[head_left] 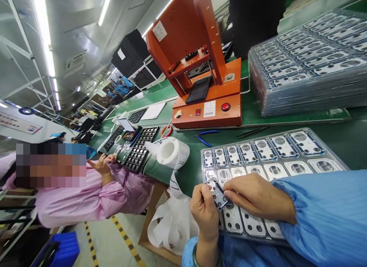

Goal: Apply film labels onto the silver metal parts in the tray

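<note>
metal camera-frame part (218,195) is gripped between the fingers of the left hand (204,207) and the right hand (254,197), just above the near edge of a clear plastic tray (275,152) of like parts. an orange press (206,68) is seen beyond, with a label roll (172,152) near the tray.
</note>
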### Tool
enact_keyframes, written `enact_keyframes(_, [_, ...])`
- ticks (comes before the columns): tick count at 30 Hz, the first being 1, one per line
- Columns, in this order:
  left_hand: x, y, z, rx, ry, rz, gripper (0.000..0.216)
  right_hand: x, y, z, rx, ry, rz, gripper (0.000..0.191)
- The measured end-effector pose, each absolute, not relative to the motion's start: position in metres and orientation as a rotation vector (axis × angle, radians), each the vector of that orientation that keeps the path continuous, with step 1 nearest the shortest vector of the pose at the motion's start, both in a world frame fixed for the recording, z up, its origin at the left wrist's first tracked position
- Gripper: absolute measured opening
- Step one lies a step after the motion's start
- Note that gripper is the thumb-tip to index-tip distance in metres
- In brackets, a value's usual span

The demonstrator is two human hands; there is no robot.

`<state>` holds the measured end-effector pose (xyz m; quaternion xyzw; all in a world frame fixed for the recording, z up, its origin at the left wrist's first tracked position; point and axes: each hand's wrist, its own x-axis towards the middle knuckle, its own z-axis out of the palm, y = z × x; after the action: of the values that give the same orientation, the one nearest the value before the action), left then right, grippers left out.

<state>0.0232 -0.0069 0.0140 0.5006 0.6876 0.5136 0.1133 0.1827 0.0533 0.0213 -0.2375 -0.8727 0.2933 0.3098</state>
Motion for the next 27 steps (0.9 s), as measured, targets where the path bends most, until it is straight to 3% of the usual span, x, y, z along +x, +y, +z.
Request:
enact_keyframes(9, [0.0193,-0.0052,0.0147,1.509,2.072,1.53,0.03,0.1843,0.0607,0.0286,-0.831,-2.129,1.071,0.03])
enact_keyframes(21, [0.0167,-0.003,0.0154,1.52,2.018,1.526,0.031,0.1813,0.0634,0.0245,-0.634,-2.077,1.577,0.018])
enact_keyframes(27, [0.0149,-0.0045,0.0114,1.348,1.881,1.494,0.034,0.1807,0.0635,0.0208,-0.616,-1.917,1.678,0.021])
